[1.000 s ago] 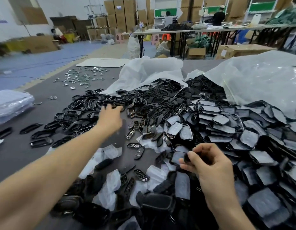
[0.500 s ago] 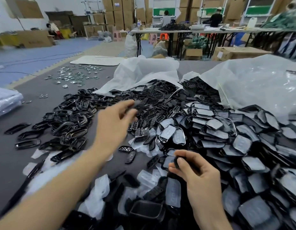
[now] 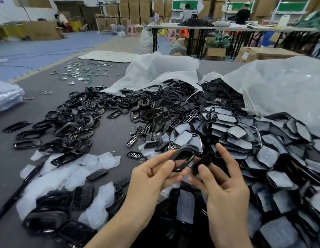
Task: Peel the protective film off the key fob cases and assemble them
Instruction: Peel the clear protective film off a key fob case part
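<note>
Foreground: dark grey surface (image 3: 111, 140). Floor at left: blue foam mats (image 3: 48, 49) with an interlocking edge. Far wall: stacked brown cardboard boxes (image 3: 136, 8) and green panels (image 3: 185, 4) in white frames. Upper left: white wall (image 3: 5, 11), with a large carton (image 3: 41, 31) below it. Mid-room: long folding tables (image 3: 191, 26) on black legs, smaller cartons (image 3: 215, 53) beneath them, pink stools (image 3: 131, 31) nearby. Three people at the far end. Light is even and diffuse.

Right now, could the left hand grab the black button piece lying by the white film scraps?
Probably, once it's free: the left hand grips a black frame. The button piece lies uncovered just to its left, with nothing between them.
</note>
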The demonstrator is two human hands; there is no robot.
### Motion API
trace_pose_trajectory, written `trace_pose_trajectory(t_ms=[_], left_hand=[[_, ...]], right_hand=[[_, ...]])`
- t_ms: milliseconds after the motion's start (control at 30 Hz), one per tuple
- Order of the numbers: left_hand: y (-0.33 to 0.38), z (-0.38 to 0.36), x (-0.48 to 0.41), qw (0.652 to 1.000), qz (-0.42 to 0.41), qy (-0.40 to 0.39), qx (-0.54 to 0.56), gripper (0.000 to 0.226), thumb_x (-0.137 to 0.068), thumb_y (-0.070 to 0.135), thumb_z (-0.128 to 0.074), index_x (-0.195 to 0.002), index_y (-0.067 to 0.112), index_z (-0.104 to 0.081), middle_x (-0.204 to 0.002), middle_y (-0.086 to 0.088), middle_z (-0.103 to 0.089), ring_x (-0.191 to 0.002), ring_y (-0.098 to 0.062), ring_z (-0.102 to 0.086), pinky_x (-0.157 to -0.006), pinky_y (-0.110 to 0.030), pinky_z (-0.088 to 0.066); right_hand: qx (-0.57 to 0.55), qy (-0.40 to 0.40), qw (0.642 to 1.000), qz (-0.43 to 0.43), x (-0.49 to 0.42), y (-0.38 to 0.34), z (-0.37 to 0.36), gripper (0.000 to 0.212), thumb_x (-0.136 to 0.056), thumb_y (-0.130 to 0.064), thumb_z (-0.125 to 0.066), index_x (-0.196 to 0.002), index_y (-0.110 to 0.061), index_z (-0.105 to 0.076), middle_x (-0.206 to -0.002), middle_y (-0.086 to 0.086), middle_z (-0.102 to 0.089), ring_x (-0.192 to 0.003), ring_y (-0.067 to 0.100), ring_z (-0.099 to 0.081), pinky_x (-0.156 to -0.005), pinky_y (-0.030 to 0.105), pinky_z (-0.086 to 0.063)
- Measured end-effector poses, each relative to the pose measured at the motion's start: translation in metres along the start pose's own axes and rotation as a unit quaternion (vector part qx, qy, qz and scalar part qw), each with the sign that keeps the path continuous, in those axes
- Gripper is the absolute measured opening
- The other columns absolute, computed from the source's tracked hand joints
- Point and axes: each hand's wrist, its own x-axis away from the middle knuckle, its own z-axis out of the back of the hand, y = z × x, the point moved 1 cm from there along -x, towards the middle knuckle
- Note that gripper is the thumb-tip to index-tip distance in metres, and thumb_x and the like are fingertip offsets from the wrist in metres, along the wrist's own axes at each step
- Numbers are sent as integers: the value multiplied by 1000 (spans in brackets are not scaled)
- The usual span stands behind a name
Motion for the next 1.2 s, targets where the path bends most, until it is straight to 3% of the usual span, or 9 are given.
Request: trace_pose_trajectory(t_ms=[67,167,267,433,500,667,833,1033,1200], left_hand=[[-1,5,-1,1000,8,16,16,25,-76,20,-66,-98,23,-76,-97,-13,-74,-86,-26,-73,-69,-18,-56],[-2,7,-2,1000,11,7,16,25,-75,20,-67,-98,20,-76,-97,-13,-74,-85,-26,-73,-68,-19,-56],[-2,6,0,1000,0,-8,6,30,-75,19,-66,-105,16,-70,-95,-14,-75,-81,-26,-74,-65,-19,-56],[-2,2,4,998,-35,-42,-34,34,-79,19,-63,-113,18,-64,-95,-10,-75,-81,-25,-74,-67,-20,-56],[-1,2,6,997,-41,-52,-47,36,-81,18,-62,-117,19,-61,-97,-8,-75,-83,-24,-73,-68,-20,-56],[-3,4,6,995,-42,-60,-61,30,-90,4,-56,-117,19,-61,-100,-4,-75,-88,-23,-73,-72,-19,-55],[-2,5,6,997,-38,-56,-38,34,-91,0,-55,-119,18,-60,-101,-7,-74,-92,-24,-72,-76,-19,-55],[-2,5,6,997,-39,-53,-37,37,-91,0,-55,-122,21,-57,-96,-8,-75,-94,-21,-72,-73,-16,-54],[-1,5,6,997,-40,-55,-37,34,-92,1,-54,-119,21,-59,-95,-4,-76,-92,-18,-72,-69,-15,-54]], right_hand=[[-12,1,1000,-7,-1,-1,1,28,-79,-1,-65,-102,-15,-67,-85,10,-75,-75,25,-73,-58,22,-56],[11,-8,1000,2,-1,-2,2,13,-69,-17,-68,-81,-19,-71,-85,5,-76,-80,17,-72,-60,17,-54],[51,-13,998,25,0,-2,1,15,-70,-20,-68,-78,-31,-75,-76,-9,-72,-61,1,-59,-54,11,-46],[-7,-34,999,-9,1,-3,-2,12,-71,-16,-68,-78,-22,-76,-57,-4,-46,-42,6,-33,-39,18,-34],[-29,-44,998,-16,1,-4,-1,12,-73,-13,-66,-77,-20,-75,-56,-1,-48,-44,8,-37,-40,19,-37],[-76,-60,994,-43,2,-7,3,19,-76,-17,-58,-81,-11,-75,-79,10,-70,-55,14,-58,-55,24,-53],[-54,-27,997,-43,3,-7,1,15,-72,-11,-64,-79,-16,-77,-70,2,-68,-54,10,-60,-59,20,-54],[-65,-15,997,-49,4,-9,-4,45,-69,-12,-66,-114,-15,-62,-63,4,-66,-53,10,-61,-58,21,-55],[-77,-1,994,-74,4,-9,-6,42,-68,-10,-67,-109,-6,-65,-58,7,-64,-49,9,-59,-53,20,-54]])
